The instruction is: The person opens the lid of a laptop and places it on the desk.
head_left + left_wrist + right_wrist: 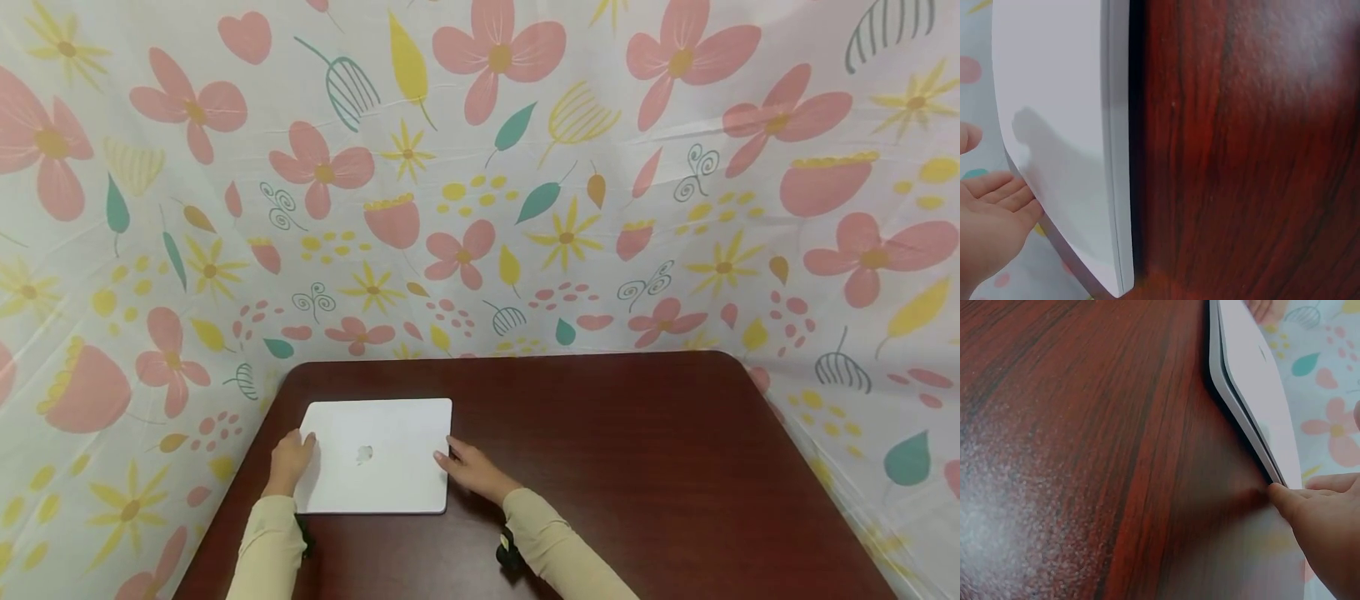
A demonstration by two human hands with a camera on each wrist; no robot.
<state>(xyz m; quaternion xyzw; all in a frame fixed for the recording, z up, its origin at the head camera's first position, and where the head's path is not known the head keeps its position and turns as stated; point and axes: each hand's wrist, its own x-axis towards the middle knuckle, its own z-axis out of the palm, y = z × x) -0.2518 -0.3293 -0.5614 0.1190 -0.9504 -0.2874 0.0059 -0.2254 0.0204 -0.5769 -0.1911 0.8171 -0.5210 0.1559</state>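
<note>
Dark reddish-brown wood-grain tabletop [615,458] fills the foreground. Nearer its left edge than its right lies a closed, silver-white, round-cornered laptop [375,475]. At the laptop's sides, the left hand [291,462] and right hand [480,471] touch the rims with fingers extended, not clenched. It looks stiff, moderately heavy and smooth enough to slip; a drop could dent it. Both short sides, supported from beneath, seem the safest hold. Beyond the tabletop's far edge hangs white cloth printed with pink, yellow and green flowers [465,250].
</note>
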